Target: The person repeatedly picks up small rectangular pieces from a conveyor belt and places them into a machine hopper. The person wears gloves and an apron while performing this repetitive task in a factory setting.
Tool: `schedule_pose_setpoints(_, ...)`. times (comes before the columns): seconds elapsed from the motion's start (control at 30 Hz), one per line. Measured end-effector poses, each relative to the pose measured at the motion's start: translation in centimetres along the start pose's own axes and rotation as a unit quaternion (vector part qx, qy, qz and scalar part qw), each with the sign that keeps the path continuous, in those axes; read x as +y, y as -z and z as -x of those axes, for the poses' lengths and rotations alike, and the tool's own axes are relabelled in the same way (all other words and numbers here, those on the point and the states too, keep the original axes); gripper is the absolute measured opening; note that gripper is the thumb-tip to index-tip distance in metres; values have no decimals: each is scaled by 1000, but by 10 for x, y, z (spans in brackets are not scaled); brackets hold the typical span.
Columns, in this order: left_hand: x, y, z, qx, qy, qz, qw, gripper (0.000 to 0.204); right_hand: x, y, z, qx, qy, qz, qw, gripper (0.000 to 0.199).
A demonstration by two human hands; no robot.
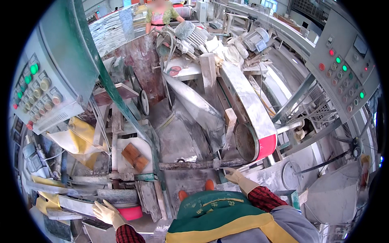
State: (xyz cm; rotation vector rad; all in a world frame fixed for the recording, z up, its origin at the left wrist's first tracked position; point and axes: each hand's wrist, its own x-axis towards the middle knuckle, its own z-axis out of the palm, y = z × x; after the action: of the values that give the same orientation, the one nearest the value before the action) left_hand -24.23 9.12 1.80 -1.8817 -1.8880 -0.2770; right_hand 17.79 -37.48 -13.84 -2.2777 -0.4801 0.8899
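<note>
My left hand (106, 213) wears a pale yellow glove and has its fingers spread at the lower left. It is at the end of a long whitish strip (77, 205); I cannot tell whether it touches it. Right beside it is a bright pink-red band (130, 212) on a machine part. My right hand (240, 180), in a matching glove, reaches out with stretched fingers near a dusty horizontal bar (194, 165). Ahead of that hand, a belt machine (253, 109) ends in a pink-red rounded section (267, 146). Neither hand shows anything held.
Control panels with buttons stand at left (38, 89) and right (344, 73). A brown wooden block (135, 157) lies on a pale surface at left. A green post (109, 85) slants between. Dusty motors (256, 39) sit at the back. A person (162, 18) stands at the far side.
</note>
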Motion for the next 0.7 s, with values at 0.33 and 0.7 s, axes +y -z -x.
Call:
schedule_pose_setpoints(0.33, 2, 5, 9, 33, 9, 16, 999, 45, 32, -12, 19, -58, -113, -52, 991, 55)
schedule_pose_setpoints(0.7, 4, 3, 19, 71, -10, 32, 997, 46, 4, -5, 33, -95, -135, -27, 986, 62)
